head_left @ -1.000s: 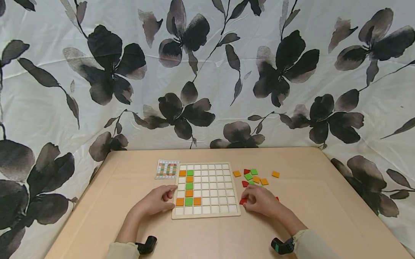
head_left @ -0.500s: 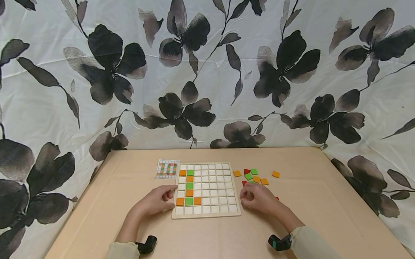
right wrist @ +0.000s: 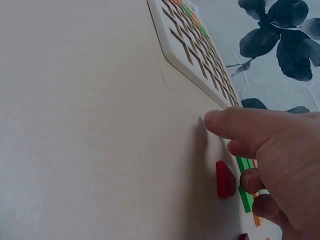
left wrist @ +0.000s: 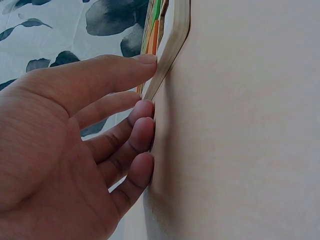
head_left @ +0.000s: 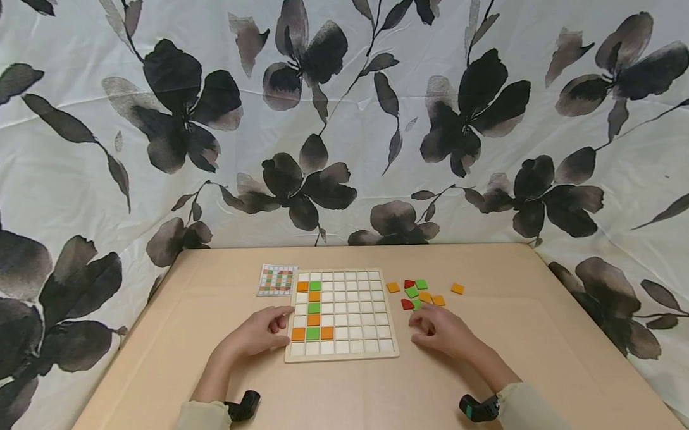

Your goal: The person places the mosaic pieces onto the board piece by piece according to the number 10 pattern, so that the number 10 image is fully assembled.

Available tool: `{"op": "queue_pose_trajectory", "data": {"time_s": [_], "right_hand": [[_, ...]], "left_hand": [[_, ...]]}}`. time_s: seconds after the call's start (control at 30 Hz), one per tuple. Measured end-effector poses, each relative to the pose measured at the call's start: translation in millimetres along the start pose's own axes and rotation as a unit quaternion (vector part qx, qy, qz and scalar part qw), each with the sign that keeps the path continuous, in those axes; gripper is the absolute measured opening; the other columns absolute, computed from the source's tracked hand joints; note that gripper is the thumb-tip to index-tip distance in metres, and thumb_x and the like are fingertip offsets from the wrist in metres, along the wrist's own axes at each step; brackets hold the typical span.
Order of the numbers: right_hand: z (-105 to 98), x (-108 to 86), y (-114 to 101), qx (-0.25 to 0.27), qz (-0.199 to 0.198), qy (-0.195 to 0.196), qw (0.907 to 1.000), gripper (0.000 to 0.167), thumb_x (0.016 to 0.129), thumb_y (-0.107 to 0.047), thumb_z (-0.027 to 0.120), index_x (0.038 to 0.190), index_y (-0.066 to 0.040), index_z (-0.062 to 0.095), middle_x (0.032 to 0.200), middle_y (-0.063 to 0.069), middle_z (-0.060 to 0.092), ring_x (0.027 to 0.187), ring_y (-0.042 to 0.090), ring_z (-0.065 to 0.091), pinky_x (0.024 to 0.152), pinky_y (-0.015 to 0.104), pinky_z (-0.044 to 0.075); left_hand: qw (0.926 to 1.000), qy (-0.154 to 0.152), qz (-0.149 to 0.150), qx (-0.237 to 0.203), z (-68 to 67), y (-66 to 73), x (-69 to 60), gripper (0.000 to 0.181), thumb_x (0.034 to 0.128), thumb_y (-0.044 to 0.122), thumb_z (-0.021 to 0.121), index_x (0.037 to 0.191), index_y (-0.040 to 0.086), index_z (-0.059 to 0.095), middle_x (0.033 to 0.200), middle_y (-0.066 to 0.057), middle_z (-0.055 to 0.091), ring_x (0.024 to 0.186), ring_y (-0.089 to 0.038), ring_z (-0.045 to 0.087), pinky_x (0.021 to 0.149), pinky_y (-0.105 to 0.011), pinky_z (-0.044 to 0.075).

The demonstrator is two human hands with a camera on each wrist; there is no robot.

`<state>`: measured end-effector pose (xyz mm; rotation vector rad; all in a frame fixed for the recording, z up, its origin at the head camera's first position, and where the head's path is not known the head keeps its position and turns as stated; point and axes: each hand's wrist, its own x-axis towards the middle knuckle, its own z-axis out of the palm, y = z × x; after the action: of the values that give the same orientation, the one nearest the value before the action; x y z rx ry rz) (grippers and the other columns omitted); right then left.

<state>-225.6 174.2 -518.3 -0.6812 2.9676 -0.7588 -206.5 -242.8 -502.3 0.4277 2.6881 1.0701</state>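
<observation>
A light wooden grid board (head_left: 397, 346) lies on the table, with orange and green tiles (head_left: 313, 308) in its left columns. At its left edge, my left hand (head_left: 257, 335) rests with thumb and index fingertips touching the rim, as the left wrist view (left wrist: 80, 120) also shows. My right hand (head_left: 448, 335) is right of the board, fingers loosely bent, with no tile visible between thumb and index finger. The right wrist view has a red tile (right wrist: 226, 179) on the table by the fingers of that hand (right wrist: 280, 165).
Loose orange, green and red tiles (head_left: 393, 288) lie right of the board, some partly behind the right hand. A small patterned card (head_left: 276, 280) sits against the board's upper left. Behind the table hangs a floral cloth (head_left: 375, 112).
My right hand first drew closer to the board, then moved away to the right. Red pieces seen beside it a second ago no longer show in the head view. The left hand stayed still.
</observation>
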Motion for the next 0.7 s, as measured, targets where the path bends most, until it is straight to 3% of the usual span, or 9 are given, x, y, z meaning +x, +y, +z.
{"op": "queue_pose_trajectory", "data": {"time_s": [0.4,0.7], "right_hand": [[-10.1,-13.7,12.3,-0.007,0.045,-0.007,0.9989,0.026,0.074,-0.025,0.083,0.096,-0.026,0.068,0.100,-0.007,0.058,0.086,0.012,0.049,0.070,0.023,0.046],[-13.7,-18.0,18.7,0.001,0.052,-0.016,0.9985,0.023,0.077,-0.018,0.080,0.098,-0.022,0.070,0.091,-0.006,0.055,0.080,0.012,0.046,0.063,0.022,0.040]], "left_hand": [[0.9999,0.001,0.013,0.005,-0.9,-0.9,-0.2,0.059,0.0808,0.009,0.073,0.134,-0.001,0.050,0.093,-0.005,0.052,0.084,-0.017,0.046,0.067,-0.022,0.037],[0.9999,0.000,0.016,0.004,-1.0,-0.4,-0.7,0.059,0.0808,0.008,0.073,0.135,-0.001,0.050,0.093,-0.006,0.051,0.085,-0.017,0.046,0.067,-0.022,0.037]]}}
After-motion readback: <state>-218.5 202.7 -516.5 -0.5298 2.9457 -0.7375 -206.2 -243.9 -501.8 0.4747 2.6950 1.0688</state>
